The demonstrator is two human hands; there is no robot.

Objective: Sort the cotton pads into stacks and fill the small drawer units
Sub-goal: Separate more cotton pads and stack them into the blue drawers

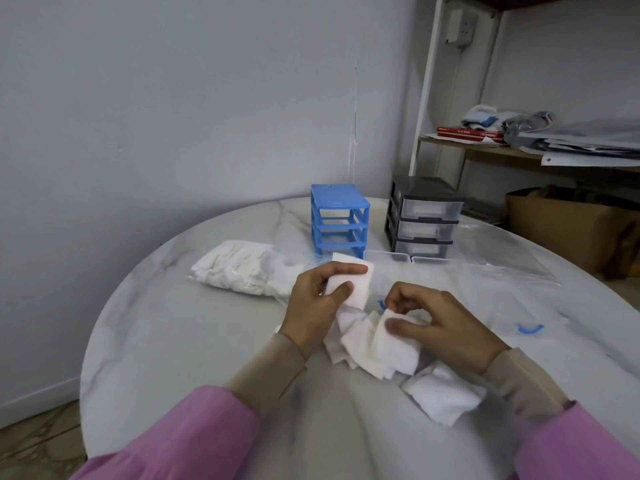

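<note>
My left hand (317,299) grips a small stack of white square cotton pads (358,284), thumb on top and fingers behind. My right hand (440,323) pinches one pad at the top of a loose heap of pads (375,348) on the round marble table (194,341). A neat stack of pads (441,393) lies near my right wrist. A clear bag full of pads (242,266) lies to the left. At the back stand an empty blue drawer frame (339,220) and a black drawer unit (424,220) with three clear drawers holding white pads.
Clear drawers (408,258) sit in front of the two units. A flat clear plastic bag (512,296) with a blue handle lies on the table's right side. A shelf (519,147) with books and papers and a cardboard box (568,226) stand beyond the table at right.
</note>
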